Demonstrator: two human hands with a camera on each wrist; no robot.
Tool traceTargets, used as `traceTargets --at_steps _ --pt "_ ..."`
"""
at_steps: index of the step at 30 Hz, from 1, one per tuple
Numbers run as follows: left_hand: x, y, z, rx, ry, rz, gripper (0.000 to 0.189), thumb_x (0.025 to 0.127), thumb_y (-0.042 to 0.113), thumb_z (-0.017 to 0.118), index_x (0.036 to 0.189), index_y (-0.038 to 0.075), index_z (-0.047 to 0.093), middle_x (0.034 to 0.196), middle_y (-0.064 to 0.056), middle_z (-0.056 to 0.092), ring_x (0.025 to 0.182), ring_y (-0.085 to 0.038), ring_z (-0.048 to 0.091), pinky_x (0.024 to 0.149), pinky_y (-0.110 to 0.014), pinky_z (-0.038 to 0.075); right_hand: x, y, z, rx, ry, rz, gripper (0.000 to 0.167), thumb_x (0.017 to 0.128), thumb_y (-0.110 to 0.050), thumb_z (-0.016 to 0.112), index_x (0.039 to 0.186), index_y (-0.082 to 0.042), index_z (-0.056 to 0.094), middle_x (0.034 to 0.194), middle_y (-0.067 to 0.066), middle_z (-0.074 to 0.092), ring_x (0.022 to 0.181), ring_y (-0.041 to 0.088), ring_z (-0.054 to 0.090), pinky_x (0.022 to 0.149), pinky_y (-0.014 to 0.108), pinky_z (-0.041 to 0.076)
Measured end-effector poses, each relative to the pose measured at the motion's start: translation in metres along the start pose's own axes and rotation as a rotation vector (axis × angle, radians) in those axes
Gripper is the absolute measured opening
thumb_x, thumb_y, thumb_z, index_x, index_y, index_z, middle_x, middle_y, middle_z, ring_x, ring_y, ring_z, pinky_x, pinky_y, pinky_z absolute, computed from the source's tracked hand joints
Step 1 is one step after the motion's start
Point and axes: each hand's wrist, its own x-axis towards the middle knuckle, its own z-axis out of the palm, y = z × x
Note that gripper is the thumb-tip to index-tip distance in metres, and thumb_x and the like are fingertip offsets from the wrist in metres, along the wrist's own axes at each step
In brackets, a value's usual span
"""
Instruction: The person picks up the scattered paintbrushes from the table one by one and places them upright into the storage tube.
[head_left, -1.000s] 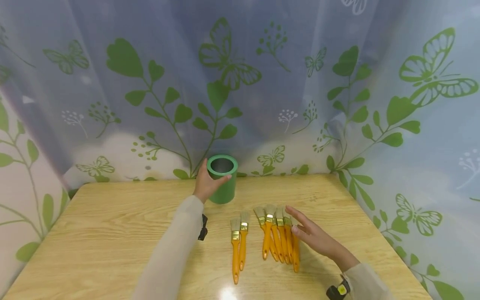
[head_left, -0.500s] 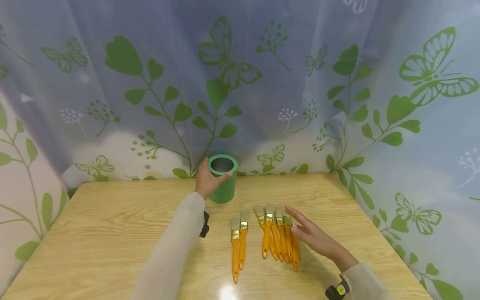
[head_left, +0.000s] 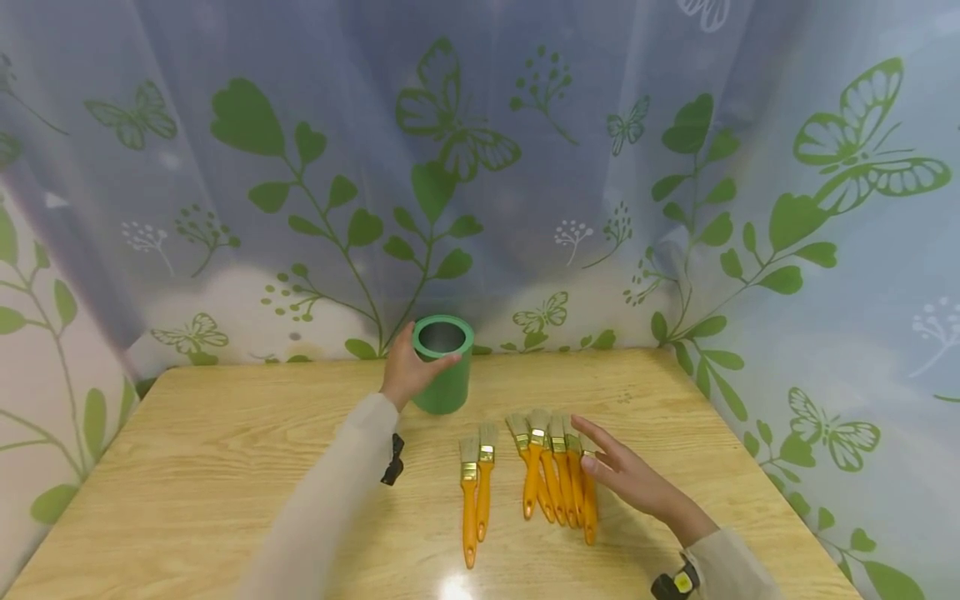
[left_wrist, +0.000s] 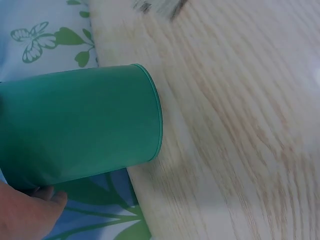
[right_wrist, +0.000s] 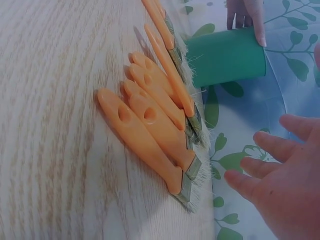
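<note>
From my remote seat I saw the green can (head_left: 442,383) standing upright on the wooden table (head_left: 247,450), its long axis vertical and its round mouth facing up. The patterned curtain (head_left: 345,150) rose just behind the can.

A pair of brushes (head_left: 469,508) lay on the near side of the can, a little to its right, bristles pointing away from the person and orange handles toward them. Farther right of the can, a cluster of brushes (head_left: 566,483) lay side by side with some overlap, bristles likewise away, long axes running roughly from near to far and fanned slightly.

The left hand (head_left: 405,371) held the can near its rim from the left, thumb across the near side and fingers round the far left. Its forearm reached up to the can from the near side.

The right hand (head_left: 626,475) was well apart from the can, on its near right, fingers spread and extended beside the cluster. Its forearm slanted in from the near right. Whether its thumb touched a brush, I couldn't tell.
</note>
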Motion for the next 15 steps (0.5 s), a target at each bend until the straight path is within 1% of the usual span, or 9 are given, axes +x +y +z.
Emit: traceTargets --at_steps 3,6,12,15 --pt "-0.005 -0.002 -0.005 -0.006 -0.009 0.012 0.104 0.077 0.041 0.080 0.150 -0.002 0.020 0.152 -0.022 0.029 0.138 -0.038 0.031 0.110 -0.052 0.031 0.001 -0.001 0.000 -0.021 0.009 0.001 0.056 0.104 -0.016 0.041 0.153 -0.003 0.016 0.155 0.026 0.015 0.141 0.048 0.012 0.105 0.071 0.015" --pt "-0.011 -0.002 -0.011 -0.015 -0.022 0.030 0.103 0.077 0.038 0.081 0.150 -0.004 0.021 0.151 -0.023 0.031 0.136 -0.039 0.033 0.109 -0.052 0.031 0.001 -0.001 0.001 -0.029 0.014 0.002 0.055 0.104 -0.016 0.041 0.153 -0.004 0.018 0.156 0.024 0.016 0.141 0.047 0.013 0.105 0.070 0.016" --pt "-0.026 -0.005 -0.026 0.006 -0.073 0.004 0.106 0.076 0.041 0.081 0.150 -0.003 0.019 0.152 -0.023 0.028 0.136 -0.040 0.033 0.108 -0.054 0.033 0.002 -0.001 0.002 -0.039 0.015 -0.002 0.056 0.103 -0.016 0.044 0.152 -0.005 0.021 0.157 0.021 0.018 0.142 0.046 0.015 0.106 0.068 0.018" --pt "-0.033 -0.006 -0.034 0.021 -0.093 -0.001 0.107 0.076 0.043 0.080 0.151 -0.002 0.018 0.153 -0.023 0.027 0.137 -0.041 0.032 0.108 -0.054 0.033 0.002 -0.001 0.003 -0.036 0.019 -0.002 0.057 0.102 -0.016 0.047 0.152 -0.004 0.022 0.156 0.022 0.019 0.142 0.045 0.015 0.107 0.067 0.018"
